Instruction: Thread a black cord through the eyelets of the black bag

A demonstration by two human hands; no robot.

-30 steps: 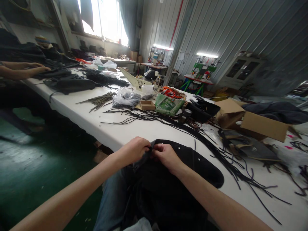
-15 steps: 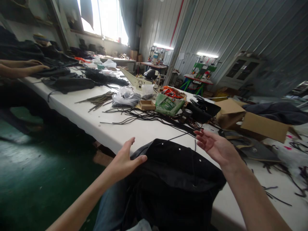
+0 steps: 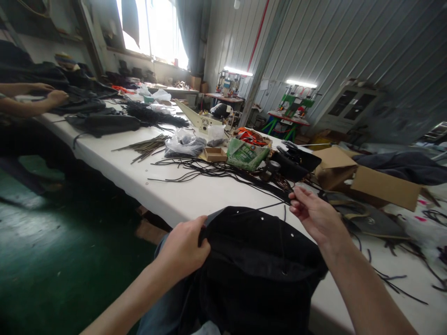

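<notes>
Black bag sits in front of us, over our jeans at the near edge of a white table, its row of pale eyelets facing us. Taking clock directions from the bag, we see a spread of dark cords at twelve, a green sack with orange strips beyond it, and an open cardboard box at two. Green floor lies at nine; at ten a co-worker's hands are over dark material. A bright window stands at eleven, and a cabinet against the ribbed wall at one. Our left hand, at ten, is curled round the bag's edge, thumb near side. Our right hand, at two, has its fingers bent in, fingertips pinching a thin black cord that slants to the bag's rim.
</notes>
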